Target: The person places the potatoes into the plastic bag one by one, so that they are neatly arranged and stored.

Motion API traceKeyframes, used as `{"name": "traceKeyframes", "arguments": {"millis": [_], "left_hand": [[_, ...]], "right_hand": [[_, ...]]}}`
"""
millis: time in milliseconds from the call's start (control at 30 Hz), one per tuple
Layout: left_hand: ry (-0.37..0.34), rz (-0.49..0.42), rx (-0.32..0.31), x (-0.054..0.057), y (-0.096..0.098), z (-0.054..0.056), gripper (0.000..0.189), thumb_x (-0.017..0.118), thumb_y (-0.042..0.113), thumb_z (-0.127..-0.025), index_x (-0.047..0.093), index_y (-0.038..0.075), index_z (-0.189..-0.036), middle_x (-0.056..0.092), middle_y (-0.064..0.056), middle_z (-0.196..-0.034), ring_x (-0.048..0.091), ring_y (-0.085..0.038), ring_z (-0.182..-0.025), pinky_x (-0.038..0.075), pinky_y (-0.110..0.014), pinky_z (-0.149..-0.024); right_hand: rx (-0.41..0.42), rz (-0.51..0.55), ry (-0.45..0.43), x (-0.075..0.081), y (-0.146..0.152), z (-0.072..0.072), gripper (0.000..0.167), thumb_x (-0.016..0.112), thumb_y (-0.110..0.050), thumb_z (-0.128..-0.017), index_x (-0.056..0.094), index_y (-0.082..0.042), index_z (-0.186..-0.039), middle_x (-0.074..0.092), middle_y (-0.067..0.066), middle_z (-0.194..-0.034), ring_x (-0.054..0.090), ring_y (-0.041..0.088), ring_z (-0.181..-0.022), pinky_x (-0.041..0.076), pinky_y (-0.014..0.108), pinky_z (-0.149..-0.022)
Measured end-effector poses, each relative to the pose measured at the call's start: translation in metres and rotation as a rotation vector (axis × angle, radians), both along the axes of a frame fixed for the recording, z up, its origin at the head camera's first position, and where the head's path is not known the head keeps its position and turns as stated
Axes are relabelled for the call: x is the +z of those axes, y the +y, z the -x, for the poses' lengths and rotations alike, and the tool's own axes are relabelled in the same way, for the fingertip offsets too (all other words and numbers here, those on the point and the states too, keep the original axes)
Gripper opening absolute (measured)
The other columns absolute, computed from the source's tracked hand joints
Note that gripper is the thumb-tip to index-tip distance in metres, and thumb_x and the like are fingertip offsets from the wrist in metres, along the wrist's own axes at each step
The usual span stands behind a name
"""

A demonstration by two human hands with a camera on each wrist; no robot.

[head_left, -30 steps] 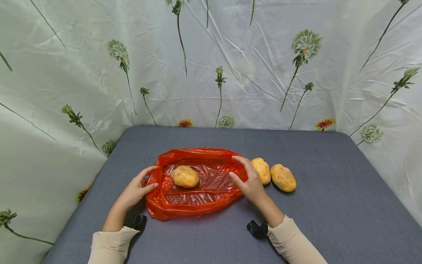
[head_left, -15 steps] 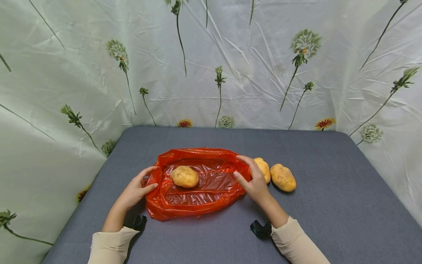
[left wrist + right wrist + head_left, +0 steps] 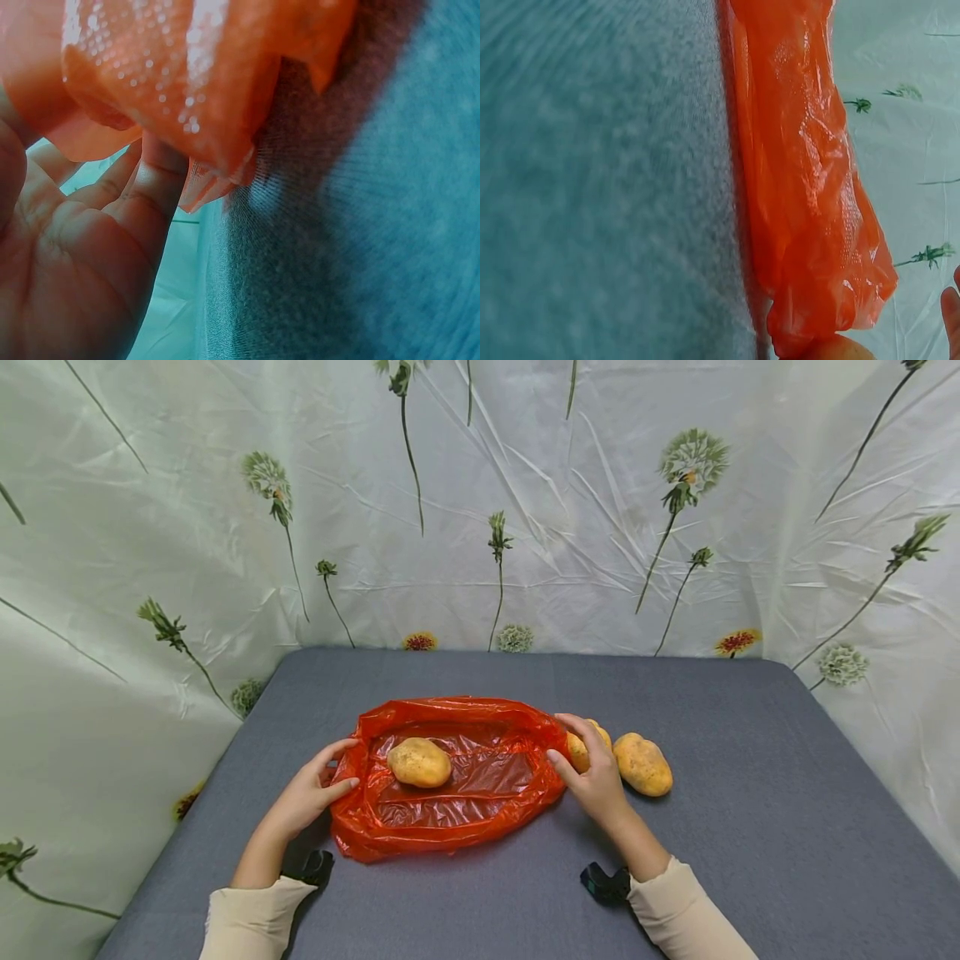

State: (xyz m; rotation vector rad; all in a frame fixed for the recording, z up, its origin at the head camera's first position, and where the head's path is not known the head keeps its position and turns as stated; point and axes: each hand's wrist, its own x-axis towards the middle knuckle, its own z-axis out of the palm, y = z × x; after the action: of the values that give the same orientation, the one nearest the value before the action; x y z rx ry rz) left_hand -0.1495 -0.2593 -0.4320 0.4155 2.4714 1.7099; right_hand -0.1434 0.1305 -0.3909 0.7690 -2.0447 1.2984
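Note:
An open red plastic bag [image 3: 450,839] lies spread on the table with its rim folded up. Inside, left of its middle, sits a potato [image 3: 420,762]. My left hand [image 3: 303,795] touches the bag's left end, thumb and fingers apart; in the left wrist view its fingers [image 3: 154,176] reach behind the red film. My right hand [image 3: 596,777] is at the bag's right end, thumb and forefinger spread, over a second potato [image 3: 578,753] that it partly hides. Beside it lies a third potato [image 3: 642,765]. In the right wrist view only fingertips [image 3: 952,315] show.
A grey cloth-covered table [image 3: 750,827] carries everything. Behind it and along its left hangs a pale curtain [image 3: 585,527] with printed flowers. A black wrist strap [image 3: 606,883] is on the right wrist, and another [image 3: 318,867] is on the left.
My right hand has moved right, from over the bag's right end to over the nearer potato, hiding more of it. The left hand and the potato in the bag have stayed put.

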Motion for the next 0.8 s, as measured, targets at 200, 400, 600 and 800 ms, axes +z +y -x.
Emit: {"name": "traceKeyframes", "arguments": {"millis": [200,400,600,800], "left_hand": [[-0.007,-0.007,-0.005,0.000,0.000,0.000,0.056,0.060,0.006,-0.086,0.032,0.004,-0.134,0.035,-0.024,-0.126,0.054,-0.028,-0.092,0.049,-0.028,-0.070],[-0.015,-0.013,-0.011,0.000,0.000,0.000,0.057,0.059,0.006,-0.086,0.031,0.005,-0.135,0.033,-0.024,-0.128,0.053,-0.030,-0.093,0.049,-0.028,-0.070],[-0.024,-0.023,-0.012,0.000,0.000,-0.001,0.057,0.059,0.006,-0.086,0.030,0.005,-0.135,0.034,-0.024,-0.127,0.053,-0.031,-0.093,0.049,-0.029,-0.069],[-0.026,-0.021,-0.012,0.000,0.000,0.000,0.056,0.059,0.007,-0.086,0.031,0.005,-0.135,0.034,-0.024,-0.126,0.053,-0.032,-0.093,0.049,-0.029,-0.069]], "right_hand": [[-0.018,0.002,-0.032,0.000,0.004,-0.002,0.048,0.064,0.016,-0.068,0.048,0.013,-0.113,0.051,0.025,-0.110,0.047,0.025,-0.108,0.031,0.024,-0.095],[-0.041,0.006,-0.044,-0.001,0.010,-0.003,0.046,0.063,0.016,-0.069,0.048,0.014,-0.113,0.051,0.025,-0.112,0.046,0.024,-0.109,0.031,0.024,-0.095],[-0.068,0.007,-0.038,-0.001,0.015,-0.004,0.047,0.063,0.017,-0.068,0.049,0.014,-0.113,0.052,0.026,-0.111,0.047,0.027,-0.107,0.032,0.024,-0.095],[-0.079,0.018,-0.023,-0.002,0.021,-0.004,0.046,0.063,0.018,-0.067,0.049,0.015,-0.111,0.052,0.026,-0.109,0.048,0.030,-0.104,0.032,0.023,-0.094]]}}
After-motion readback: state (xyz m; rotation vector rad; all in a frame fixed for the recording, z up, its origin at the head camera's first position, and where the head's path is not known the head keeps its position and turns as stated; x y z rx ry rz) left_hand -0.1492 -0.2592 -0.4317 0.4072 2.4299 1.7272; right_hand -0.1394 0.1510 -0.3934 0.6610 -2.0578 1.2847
